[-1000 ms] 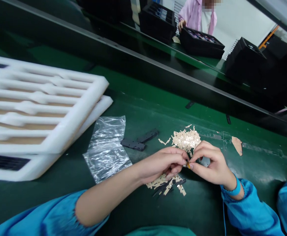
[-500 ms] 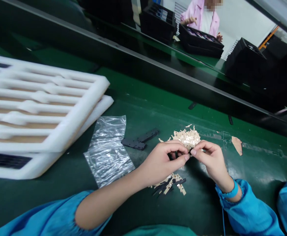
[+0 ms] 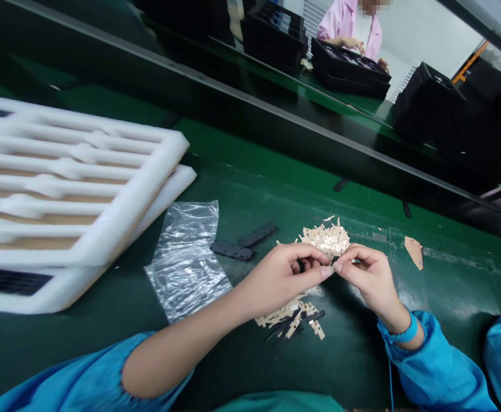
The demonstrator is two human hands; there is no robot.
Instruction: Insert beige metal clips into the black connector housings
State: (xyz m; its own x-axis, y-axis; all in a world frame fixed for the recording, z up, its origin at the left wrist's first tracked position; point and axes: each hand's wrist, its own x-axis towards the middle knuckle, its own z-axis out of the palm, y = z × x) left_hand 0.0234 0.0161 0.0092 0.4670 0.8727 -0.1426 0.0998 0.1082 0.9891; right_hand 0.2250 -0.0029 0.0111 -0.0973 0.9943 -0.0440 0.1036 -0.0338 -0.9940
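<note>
My left hand (image 3: 291, 274) and my right hand (image 3: 367, 276) meet fingertip to fingertip, both pinched closed. A tiny dark piece shows between them, mostly hidden by the fingers; I cannot make out its kind. Just beyond the fingertips lies a heap of small cream-coloured flat strips (image 3: 328, 236). Closer to me, under the left wrist, is a second scatter of cream strips and thin black pieces (image 3: 295, 321). Two black flat bars with small holes (image 3: 233, 250) rest on the green table to the left of my left hand.
A clear plastic bag (image 3: 188, 257) lies flat on the green table (image 3: 276, 377). White slotted foam trays (image 3: 122, 214) are stacked at the left. A tan scrap (image 3: 414, 253) sits at the right. Behind a dark rail (image 3: 216, 91), a person in pink (image 3: 340, 26) handles black trays (image 3: 349, 68).
My hands stay together, with the left hand shifted very slightly. More cream strips show beneath my left wrist. Across the rail, the other person's hand has lowered onto the black tray.
</note>
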